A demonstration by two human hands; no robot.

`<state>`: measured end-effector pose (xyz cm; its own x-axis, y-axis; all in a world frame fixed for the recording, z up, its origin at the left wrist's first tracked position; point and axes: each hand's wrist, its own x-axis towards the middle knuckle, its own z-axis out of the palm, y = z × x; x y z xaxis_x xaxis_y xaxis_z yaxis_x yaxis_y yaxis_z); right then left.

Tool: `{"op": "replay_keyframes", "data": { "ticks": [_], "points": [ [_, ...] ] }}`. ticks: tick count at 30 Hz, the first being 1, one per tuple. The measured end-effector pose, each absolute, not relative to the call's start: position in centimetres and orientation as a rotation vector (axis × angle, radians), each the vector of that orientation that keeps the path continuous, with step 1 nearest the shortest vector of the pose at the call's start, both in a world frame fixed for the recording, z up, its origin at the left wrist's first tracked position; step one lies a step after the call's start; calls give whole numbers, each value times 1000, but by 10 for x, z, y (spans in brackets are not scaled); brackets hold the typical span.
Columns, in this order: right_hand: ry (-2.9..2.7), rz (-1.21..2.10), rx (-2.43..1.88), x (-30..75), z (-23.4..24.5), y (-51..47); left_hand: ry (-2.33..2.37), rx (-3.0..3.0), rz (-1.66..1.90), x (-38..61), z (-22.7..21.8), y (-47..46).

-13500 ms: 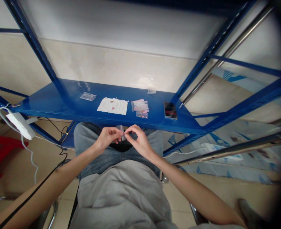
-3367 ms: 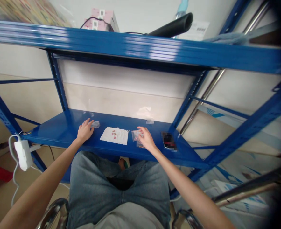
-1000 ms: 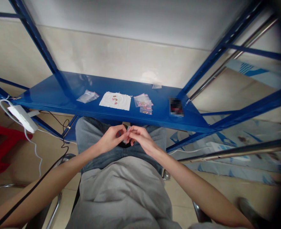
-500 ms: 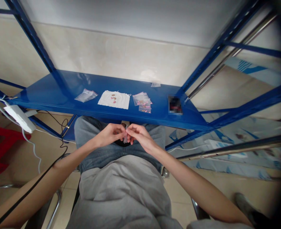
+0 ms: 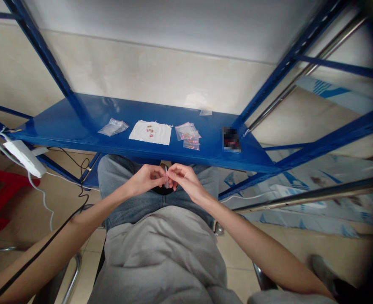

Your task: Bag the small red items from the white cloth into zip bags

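A small clear bag (image 5: 167, 183) is held above the lap, pinched by thumb and fingers of both left hand (image 5: 146, 178) and right hand (image 5: 185, 177). Beyond, on the blue shelf (image 5: 78, 136), a white cloth (image 5: 163, 136) bearing small pieces (image 5: 150, 131) is flanked by clear bags (image 5: 113, 127) and filled bags (image 5: 189, 134).

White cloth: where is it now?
Head view: the white cloth lies on the blue shelf, between clear bags at left and bags of pink pieces at right.
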<state>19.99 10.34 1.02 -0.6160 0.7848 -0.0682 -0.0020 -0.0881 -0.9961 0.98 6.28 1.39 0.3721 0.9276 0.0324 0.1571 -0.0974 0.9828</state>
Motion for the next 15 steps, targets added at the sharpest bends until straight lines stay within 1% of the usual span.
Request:
{"op": "replay_keyframes", "data": {
  "ticks": [15],
  "points": [
    [-1712, 1702, -838, 198, 7, 101, 1063, 1517, 944, 12, 13, 62]
  ]
}}
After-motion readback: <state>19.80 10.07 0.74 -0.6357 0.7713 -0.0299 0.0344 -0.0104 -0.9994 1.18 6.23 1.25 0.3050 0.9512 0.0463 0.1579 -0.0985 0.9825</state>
